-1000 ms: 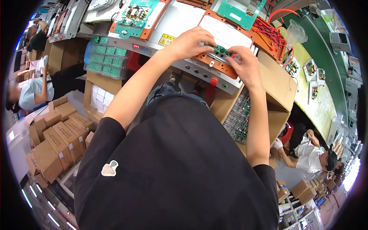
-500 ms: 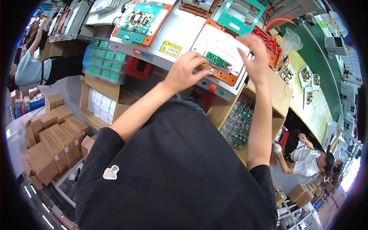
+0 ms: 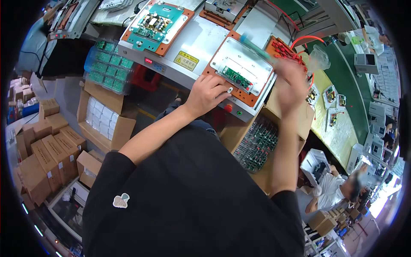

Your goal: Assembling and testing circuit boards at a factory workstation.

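My left hand (image 3: 208,94) rests at the front left edge of the right orange fixture (image 3: 247,98), fingers curled. Its thumb tip is against a small pale knob (image 3: 230,90); what the fingers close on is hidden. On the fixture's white plate (image 3: 245,51) lies a narrow green circuit board (image 3: 236,79) with red parts at one end. Above it a green hinged frame (image 3: 254,46) stands tilted, almost edge-on and blurred. My right hand (image 3: 293,83) is at the frame's right end, smeared by motion, so its grip does not show.
To the left, a second orange fixture (image 3: 155,26) holds a populated board. Clear trays of green boards (image 3: 110,66) are stacked beside the bench. An open carton (image 3: 256,143) of boards stands below right. Red cables (image 3: 287,53) lie at the right. A co-worker (image 3: 338,188) is at lower right.
The green frame has swung from lying back to a steep, edge-on tilt. My right hand has moved slightly and blurred more. My left hand remains by the knob, its fingers more curled.
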The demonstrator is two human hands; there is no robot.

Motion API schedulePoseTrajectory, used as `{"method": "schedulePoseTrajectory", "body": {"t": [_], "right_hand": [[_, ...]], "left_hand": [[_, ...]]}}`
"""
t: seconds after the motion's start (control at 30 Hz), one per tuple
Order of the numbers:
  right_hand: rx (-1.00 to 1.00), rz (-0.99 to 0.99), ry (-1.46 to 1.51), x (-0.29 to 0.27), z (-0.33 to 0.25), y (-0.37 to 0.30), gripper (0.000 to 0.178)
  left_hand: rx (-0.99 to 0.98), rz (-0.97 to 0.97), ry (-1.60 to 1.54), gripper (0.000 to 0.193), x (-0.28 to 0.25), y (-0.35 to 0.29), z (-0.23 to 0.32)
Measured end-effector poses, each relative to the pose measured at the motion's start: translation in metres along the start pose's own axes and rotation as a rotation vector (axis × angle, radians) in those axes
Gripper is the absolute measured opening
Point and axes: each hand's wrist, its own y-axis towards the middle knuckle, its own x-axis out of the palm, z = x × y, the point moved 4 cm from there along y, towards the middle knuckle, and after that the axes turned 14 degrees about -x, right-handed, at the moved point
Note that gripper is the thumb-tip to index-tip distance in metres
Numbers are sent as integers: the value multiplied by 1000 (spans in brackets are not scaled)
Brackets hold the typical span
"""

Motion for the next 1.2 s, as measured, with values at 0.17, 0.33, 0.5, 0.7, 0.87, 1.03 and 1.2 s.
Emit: {"method": "schedulePoseTrajectory", "body": {"t": [0.17, 0.33, 0.5, 0.7, 0.87, 1.03, 1.2], "right_hand": [[130, -262, 26, 41, -78, -98, 28], [209, -314, -67, 61, -100, -112, 39], [235, -336, 34, 63, -91, -121, 45], [294, -36, 30, 45, -113, -82, 31], [649, 98, 623, 42, -105, -58, 17], [865, -168, 731, 53, -96, -57, 19], [888, -525, 870, 24, -119, -50, 18]], "left_hand": [[-22, -90, -31, 17, -26, -11, -13], [-25, -118, -27, 17, -32, 11, -2], [79, -369, -98, 14, 3, 18, -16], [180, -351, -227, 15, -11, 27, -27], [-3, 86, -113, 12, -73, 0, -80], [-718, 502, -23, 12, -142, -15, -229], [-848, 517, 375, 36, -137, -46, -338]]}}
